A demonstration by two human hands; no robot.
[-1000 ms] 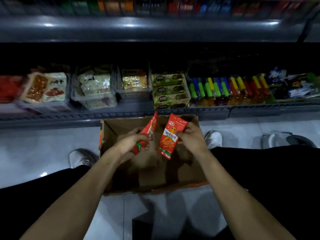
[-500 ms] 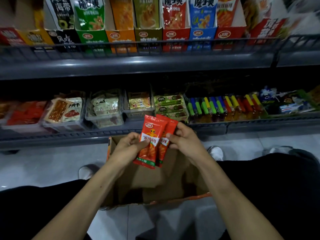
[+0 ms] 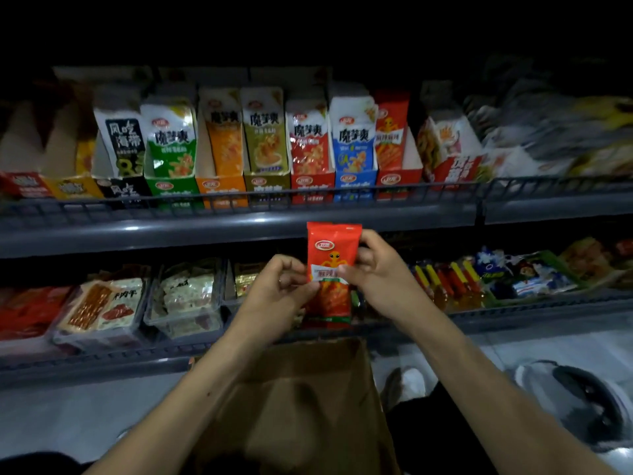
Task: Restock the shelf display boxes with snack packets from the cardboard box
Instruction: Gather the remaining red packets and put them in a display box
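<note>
Both hands hold a stack of red snack packets (image 3: 332,258) upright above the open cardboard box (image 3: 301,399). My left hand (image 3: 281,289) pinches the stack's left edge, and my right hand (image 3: 373,272) grips its right side with the thumb across the white label. On the upper shelf stands a row of display boxes. The red display box (image 3: 399,181) with matching red packets (image 3: 390,132) is up and to the right of the stack. How many packets are in the stack cannot be told.
A grey shelf rail (image 3: 239,224) runs just above my hands. The lower shelf holds clear tubs of snacks (image 3: 185,296) at left and coloured tubes (image 3: 448,279) at right. My shoe (image 3: 407,385) is beside the box on the pale floor.
The two separate packets were brought together into one stack, then both hands lifted it from above the box toward the shelf rail. The view tilted up to the upper shelf.
</note>
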